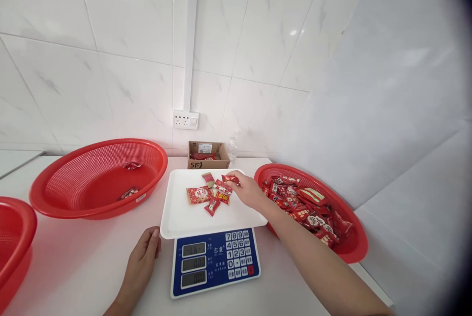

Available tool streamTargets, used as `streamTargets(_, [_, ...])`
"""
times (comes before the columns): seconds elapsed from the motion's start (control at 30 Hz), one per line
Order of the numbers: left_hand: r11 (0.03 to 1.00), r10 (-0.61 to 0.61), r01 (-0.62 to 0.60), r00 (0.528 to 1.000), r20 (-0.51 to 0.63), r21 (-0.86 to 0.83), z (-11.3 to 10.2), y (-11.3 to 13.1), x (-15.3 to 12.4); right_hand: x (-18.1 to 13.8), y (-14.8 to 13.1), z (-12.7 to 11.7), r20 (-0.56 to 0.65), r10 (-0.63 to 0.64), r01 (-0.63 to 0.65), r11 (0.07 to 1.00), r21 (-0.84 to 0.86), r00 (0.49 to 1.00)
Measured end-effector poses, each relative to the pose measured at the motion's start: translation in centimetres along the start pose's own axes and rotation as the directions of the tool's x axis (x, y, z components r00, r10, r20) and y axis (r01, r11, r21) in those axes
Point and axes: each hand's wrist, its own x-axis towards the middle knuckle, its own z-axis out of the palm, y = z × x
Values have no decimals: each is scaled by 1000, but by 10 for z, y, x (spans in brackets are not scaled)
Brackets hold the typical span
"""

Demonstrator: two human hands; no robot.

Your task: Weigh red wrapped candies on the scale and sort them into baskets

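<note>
Red plastic at far left, a basin (14,237) cut off by the edge of view, then a meshed basket (92,178) tilted on the white table (92,267), with two small packets (128,193) lying apart inside. Next, the left hand (144,252), low beside the near left corner of a white tray (177,208), fingers curled inward under the thumb; impossible to tell whether closed on anything. Beneath the tray, a scale (217,262) with a blue front, three grey displays stacked at left and number keys at right. On the tray, near its middle, several red candies (199,195) in wrappers, some touching or overlapping, a larger patterned one leftmost. Just behind, an open brown box (210,164) with red wrappers inside, below a white socket (186,119). Over the tray's far right part, the right hand (248,190), thumb and finger pinched together on a red packet (226,178), close beside the others. Farthest right, another red basket (357,252), leaning, heaped with red sweets (298,208).
</note>
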Motion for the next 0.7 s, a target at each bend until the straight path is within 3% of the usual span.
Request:
streamTargets(0.3, [1000, 3, -3, 1000, 21, -17, -1, -2, 1, 14, -11, 33, 49, -131, 131, 991, 8, 990])
streamTargets(0.43, [1000, -7, 7, 1000, 26, -25, -1, -3, 2, 12, -8, 34, 137, -181, 189, 981, -51, 974])
streamTargets(0.7, [1000, 1, -2, 998, 57, 9, 0, -7, 4, 0, -5, 32, 128, -239, 255, 959, -125, 963])
